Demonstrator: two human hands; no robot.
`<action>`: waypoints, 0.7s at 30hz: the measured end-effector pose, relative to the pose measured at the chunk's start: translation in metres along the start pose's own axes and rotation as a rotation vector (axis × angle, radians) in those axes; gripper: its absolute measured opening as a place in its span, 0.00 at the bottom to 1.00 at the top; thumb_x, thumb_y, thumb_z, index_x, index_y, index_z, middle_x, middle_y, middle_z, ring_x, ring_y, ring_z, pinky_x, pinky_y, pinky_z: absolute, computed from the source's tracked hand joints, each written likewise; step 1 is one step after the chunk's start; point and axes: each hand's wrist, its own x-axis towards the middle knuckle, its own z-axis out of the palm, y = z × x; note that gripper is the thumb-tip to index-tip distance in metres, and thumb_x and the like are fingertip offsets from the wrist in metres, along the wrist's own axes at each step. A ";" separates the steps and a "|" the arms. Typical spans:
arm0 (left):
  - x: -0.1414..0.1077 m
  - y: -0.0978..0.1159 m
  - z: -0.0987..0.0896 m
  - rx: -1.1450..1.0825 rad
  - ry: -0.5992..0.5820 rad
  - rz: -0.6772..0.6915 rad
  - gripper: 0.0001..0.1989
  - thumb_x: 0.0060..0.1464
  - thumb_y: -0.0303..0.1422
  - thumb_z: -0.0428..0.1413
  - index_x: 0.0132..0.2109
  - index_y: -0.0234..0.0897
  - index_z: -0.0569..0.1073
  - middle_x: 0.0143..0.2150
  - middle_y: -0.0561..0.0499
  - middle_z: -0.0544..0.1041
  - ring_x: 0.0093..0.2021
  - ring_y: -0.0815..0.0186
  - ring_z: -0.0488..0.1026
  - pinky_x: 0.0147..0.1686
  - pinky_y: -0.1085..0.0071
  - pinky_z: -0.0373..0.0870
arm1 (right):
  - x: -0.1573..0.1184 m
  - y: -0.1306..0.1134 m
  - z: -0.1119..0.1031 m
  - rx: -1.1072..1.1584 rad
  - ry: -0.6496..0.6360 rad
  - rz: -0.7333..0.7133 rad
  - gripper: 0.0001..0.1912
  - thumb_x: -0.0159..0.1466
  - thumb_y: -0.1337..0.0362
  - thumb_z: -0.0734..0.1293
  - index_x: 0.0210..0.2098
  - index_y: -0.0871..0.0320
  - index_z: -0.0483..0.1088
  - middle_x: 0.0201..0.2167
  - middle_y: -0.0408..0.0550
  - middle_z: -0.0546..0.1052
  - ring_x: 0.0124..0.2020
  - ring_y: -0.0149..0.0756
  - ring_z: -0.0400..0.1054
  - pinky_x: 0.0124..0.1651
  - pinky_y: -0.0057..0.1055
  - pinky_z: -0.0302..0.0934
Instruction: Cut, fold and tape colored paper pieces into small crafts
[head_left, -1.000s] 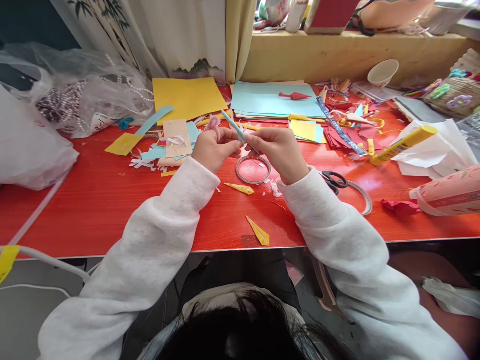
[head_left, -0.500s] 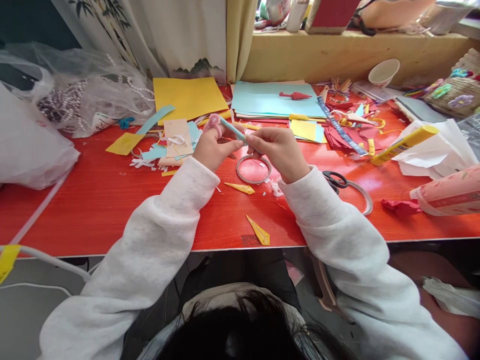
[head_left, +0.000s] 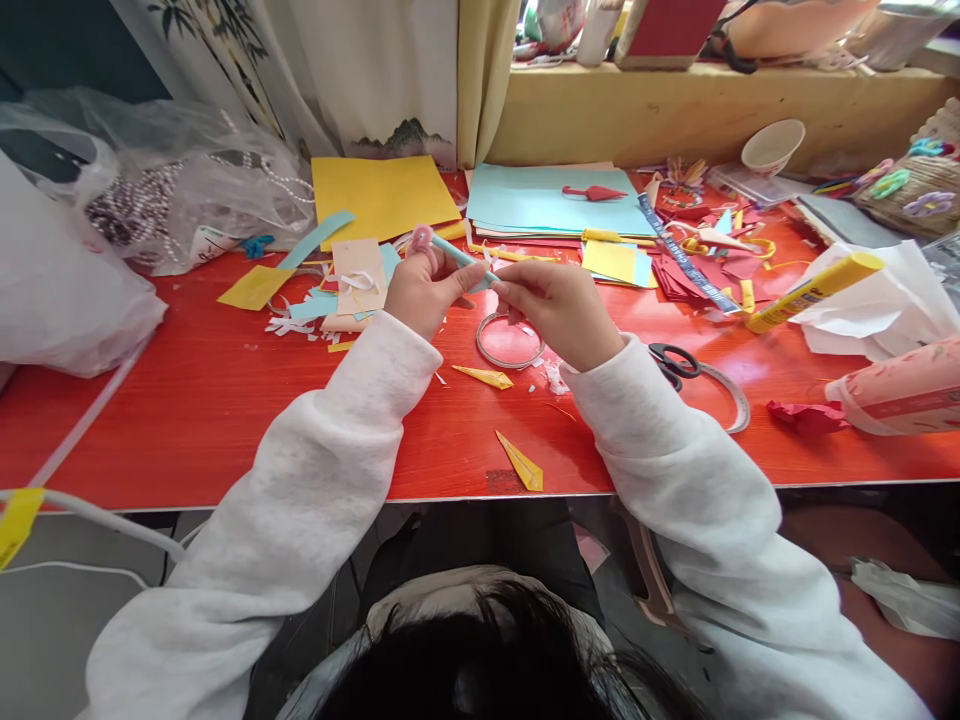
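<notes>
Between both hands, above the middle of the table, is a slim light blue paper roll (head_left: 459,256), slanting down to the right. My left hand (head_left: 424,292) is closed around its middle, with the thumb pressed on it. A pink looped thing (head_left: 422,240) sits at the left hand's fingers; its kind I cannot make out. My right hand (head_left: 559,308) pinches the roll's lower right end between thumb and fingertips. Below the hands lie a roll of tape (head_left: 510,340), a folded yellow paper piece (head_left: 484,377) and a second yellow folded piece (head_left: 521,462) near the table edge.
Black scissors (head_left: 675,362) lie beside my right sleeve. Further right are a yellow glue stick (head_left: 816,292) and a pink bottle (head_left: 896,388). Yellow card (head_left: 386,200) and light blue sheets (head_left: 517,200) lie at the back. Plastic bags (head_left: 67,270) stand on the left.
The camera view has shifted slightly. My fingers have moved a little along the blue paper roll, which stays gripped in both hands.
</notes>
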 end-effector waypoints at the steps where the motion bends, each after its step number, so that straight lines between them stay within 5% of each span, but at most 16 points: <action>1: 0.000 -0.001 0.000 -0.002 -0.003 -0.003 0.07 0.47 0.34 0.58 0.31 0.36 0.68 0.24 0.55 0.71 0.35 0.68 0.73 0.29 0.74 0.75 | 0.000 0.000 0.001 -0.063 0.021 -0.017 0.15 0.60 0.55 0.60 0.30 0.60 0.70 0.21 0.42 0.69 0.24 0.27 0.63 0.31 0.27 0.57; 14: -0.001 -0.002 0.000 -0.102 0.000 -0.009 0.12 0.45 0.36 0.59 0.36 0.35 0.68 0.24 0.56 0.71 0.29 0.69 0.74 0.31 0.68 0.76 | -0.001 0.007 0.012 -0.363 0.157 -0.189 0.08 0.63 0.62 0.58 0.36 0.58 0.66 0.25 0.44 0.71 0.28 0.30 0.65 0.31 0.27 0.55; 21: 0.002 -0.007 -0.003 0.035 -0.046 0.044 0.13 0.46 0.41 0.57 0.32 0.35 0.70 0.23 0.54 0.71 0.27 0.70 0.72 0.27 0.70 0.75 | -0.002 0.006 0.010 -0.169 0.118 -0.137 0.14 0.61 0.54 0.59 0.35 0.58 0.67 0.23 0.42 0.70 0.27 0.28 0.66 0.31 0.27 0.59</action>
